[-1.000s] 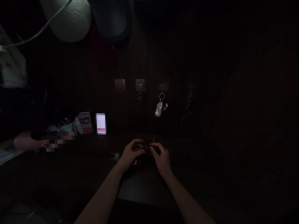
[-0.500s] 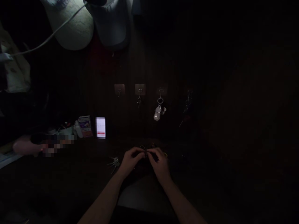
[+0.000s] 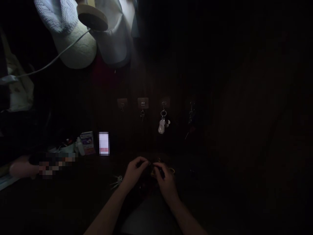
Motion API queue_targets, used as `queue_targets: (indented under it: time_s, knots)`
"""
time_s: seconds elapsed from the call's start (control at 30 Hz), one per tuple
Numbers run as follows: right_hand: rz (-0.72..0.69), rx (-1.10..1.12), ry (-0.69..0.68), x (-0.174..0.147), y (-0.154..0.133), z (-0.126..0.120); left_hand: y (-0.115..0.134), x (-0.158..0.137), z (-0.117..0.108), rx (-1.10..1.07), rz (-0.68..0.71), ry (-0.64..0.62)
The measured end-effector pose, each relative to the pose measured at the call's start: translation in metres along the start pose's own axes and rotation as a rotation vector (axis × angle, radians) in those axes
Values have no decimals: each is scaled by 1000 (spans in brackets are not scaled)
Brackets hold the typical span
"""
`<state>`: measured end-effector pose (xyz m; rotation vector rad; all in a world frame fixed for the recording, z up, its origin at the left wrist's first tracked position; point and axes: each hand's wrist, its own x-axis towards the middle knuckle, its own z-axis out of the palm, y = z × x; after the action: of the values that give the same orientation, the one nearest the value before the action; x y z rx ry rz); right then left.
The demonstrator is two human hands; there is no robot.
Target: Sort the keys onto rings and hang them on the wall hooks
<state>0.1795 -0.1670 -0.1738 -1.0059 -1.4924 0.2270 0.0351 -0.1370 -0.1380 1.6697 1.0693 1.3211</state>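
Left hand (image 3: pixel 133 171) and right hand (image 3: pixel 167 179), tips meeting half second ago, now stand apart; our view tips upward, showing more of round disc (image 3: pixel 92 18) before pale hat (image 3: pixel 79 50). Left thumb and forefinger pinch small shiny bit (image 3: pixel 149 163) between our hands, too dark to name. Right thumb and forefinger curl near each other; we cannot tell if they grip anything. Curved yellow piece (image 3: pixel 173 170) shows past right hand. Metal keys (image 3: pixel 119 179) fan beside left wrist. Rounded silvery fob (image 3: pixel 161 126) hangs from ring (image 3: pixel 163 110). Hat: crown knitted, brim curved.
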Motion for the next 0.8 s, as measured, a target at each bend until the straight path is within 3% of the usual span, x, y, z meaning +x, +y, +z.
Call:
queue_targets:
  time_s: [0.2, 0.4, 0.57, 0.8]
  knots:
    - [77, 58, -17, -2, -1, 1, 23, 29, -15, -133, -49, 53]
    - [124, 74, 6, -3, -7, 0, 47, 79, -32, -292, -1, 156]
    - [129, 124, 16, -2, -10, 0, 65, 119, -40, -255, 54, 234]
    - [124, 109, -12, -3, -9, 0, 83, 165, -38, -74, 243, 332]
